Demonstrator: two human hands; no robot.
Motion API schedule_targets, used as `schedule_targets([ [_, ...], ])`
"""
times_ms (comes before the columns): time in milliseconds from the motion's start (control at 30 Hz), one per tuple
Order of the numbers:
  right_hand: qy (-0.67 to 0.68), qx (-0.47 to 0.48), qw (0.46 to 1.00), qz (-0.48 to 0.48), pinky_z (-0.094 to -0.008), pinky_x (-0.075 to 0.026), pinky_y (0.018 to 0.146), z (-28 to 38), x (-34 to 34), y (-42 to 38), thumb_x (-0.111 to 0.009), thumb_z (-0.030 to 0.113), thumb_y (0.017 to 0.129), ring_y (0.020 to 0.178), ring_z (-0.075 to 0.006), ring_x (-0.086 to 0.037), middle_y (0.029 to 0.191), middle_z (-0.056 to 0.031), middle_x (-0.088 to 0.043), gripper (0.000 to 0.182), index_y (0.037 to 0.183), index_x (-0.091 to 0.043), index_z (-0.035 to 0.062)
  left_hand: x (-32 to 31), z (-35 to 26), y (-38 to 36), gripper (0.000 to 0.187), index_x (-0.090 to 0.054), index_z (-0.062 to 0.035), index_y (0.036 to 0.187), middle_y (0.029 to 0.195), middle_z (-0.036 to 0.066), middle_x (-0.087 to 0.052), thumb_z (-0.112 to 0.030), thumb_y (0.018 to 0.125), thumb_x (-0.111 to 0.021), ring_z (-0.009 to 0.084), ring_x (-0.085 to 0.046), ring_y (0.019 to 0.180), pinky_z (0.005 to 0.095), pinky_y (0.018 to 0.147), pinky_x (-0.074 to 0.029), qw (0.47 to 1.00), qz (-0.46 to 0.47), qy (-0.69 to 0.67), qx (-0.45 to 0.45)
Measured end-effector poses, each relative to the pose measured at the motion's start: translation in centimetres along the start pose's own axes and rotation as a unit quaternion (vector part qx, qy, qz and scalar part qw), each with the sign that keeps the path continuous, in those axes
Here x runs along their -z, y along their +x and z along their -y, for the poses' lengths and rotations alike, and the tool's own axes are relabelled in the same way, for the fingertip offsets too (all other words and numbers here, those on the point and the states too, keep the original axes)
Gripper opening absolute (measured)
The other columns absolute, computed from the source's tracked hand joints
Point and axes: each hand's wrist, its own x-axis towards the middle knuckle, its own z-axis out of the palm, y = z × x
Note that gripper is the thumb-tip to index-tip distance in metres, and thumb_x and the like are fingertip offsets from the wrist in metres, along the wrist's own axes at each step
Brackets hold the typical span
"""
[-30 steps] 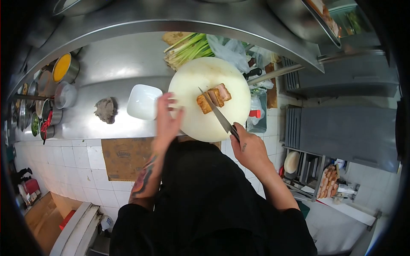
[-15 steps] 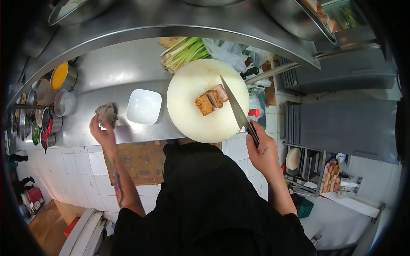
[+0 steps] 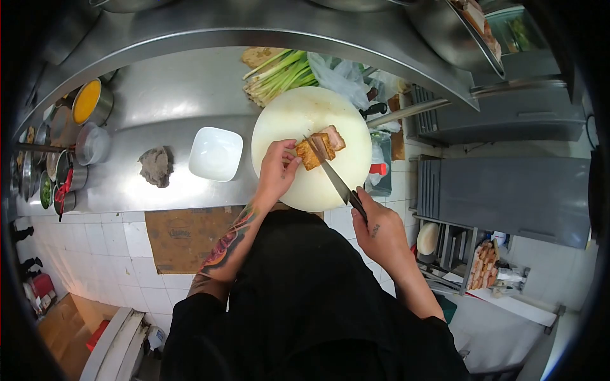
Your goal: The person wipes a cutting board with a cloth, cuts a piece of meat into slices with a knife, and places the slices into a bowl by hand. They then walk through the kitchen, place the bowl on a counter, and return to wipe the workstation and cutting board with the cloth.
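Note:
Several pieces of browned meat [image 3: 323,145] lie side by side on the round white cutting board [image 3: 289,114]. With my right hand [image 3: 381,232] I grip the black handle of a long knife [image 3: 338,182]; its blade lies slantwise over the meat, tip near the top edge of the pieces. My left hand [image 3: 278,169] is closed on the leftmost piece, fingertips at its left side. Left of the board stands a white square bowl [image 3: 216,154], its inside bare. A crumpled grey cloth [image 3: 155,167] rests on the steel counter further left.
Green onions [image 3: 279,77] and a plastic bag [image 3: 337,77] lie behind the board. Another knife handle [image 3: 373,110] sticks out at its upper right. Pots and containers, one with yellow liquid [image 3: 86,101], line the far left. A steel shelf edge [image 3: 254,33] crosses above.
My left hand has let go of the grey cloth and moved right to the meat. The knife has shifted left from beside the meat to over it.

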Motion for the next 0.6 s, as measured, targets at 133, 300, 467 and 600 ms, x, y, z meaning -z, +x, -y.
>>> schedule_targets([
  [133,-0.016,0.022,1.0,-0.005,-0.0541,-0.057,0.075,-0.2,-0.4,-0.2,-0.062,0.013,0.099,0.082,-0.0452,-0.072,0.095,-0.0257,-0.073,0.044,0.138,-0.057,-0.007,-0.2,-0.1,0.1,0.04,-0.062,-0.0025,0.127,0.119,0.01,-0.064,0.003,0.091,-0.077,0.0151,-0.066,0.088,0.028,0.07,-0.058,1.0,0.0,0.012,-0.018],
  [300,-0.035,0.029,0.999,-0.007,-0.0547,-0.057,0.071,-0.2,-0.8,-0.4,-0.063,0.013,0.099,0.077,-0.0449,-0.071,0.091,-0.0247,-0.072,0.045,0.138,-0.057,-0.0066,-0.7,-0.5,0.1,0.039,-0.062,-0.0028,0.123,0.116,0.009,-0.065,0.002,0.089,-0.079,0.0144,-0.065,0.087,0.0275,0.066,-0.056,0.998,-0.014,0.041,-0.036],
  [467,-0.066,0.009,0.998,0.016,-0.0532,-0.056,0.072,0.3,-0.2,-0.1,-0.063,0.01,0.098,0.081,-0.0444,-0.07,0.093,-0.0244,-0.072,0.044,0.138,-0.056,-0.0063,-1.1,-0.5,0.2,0.04,-0.06,-0.0034,0.123,0.117,0.008,-0.063,0.002,0.089,-0.08,0.0147,-0.064,0.092,0.0272,0.066,-0.056,0.999,-0.026,0.023,-0.028],
  [600,-0.078,0.018,0.997,0.014,-0.054,-0.055,0.071,0.5,0.0,0.2,-0.063,0.01,0.098,0.08,-0.044,-0.07,0.091,-0.0239,-0.072,0.043,0.137,-0.056,-0.0055,-1.2,-1.3,0.1,0.045,-0.057,-0.0048,0.126,0.122,0.01,-0.059,0.002,0.088,-0.079,0.0175,-0.062,0.102,0.0287,0.07,-0.056,0.998,-0.037,0.01,-0.051],
])
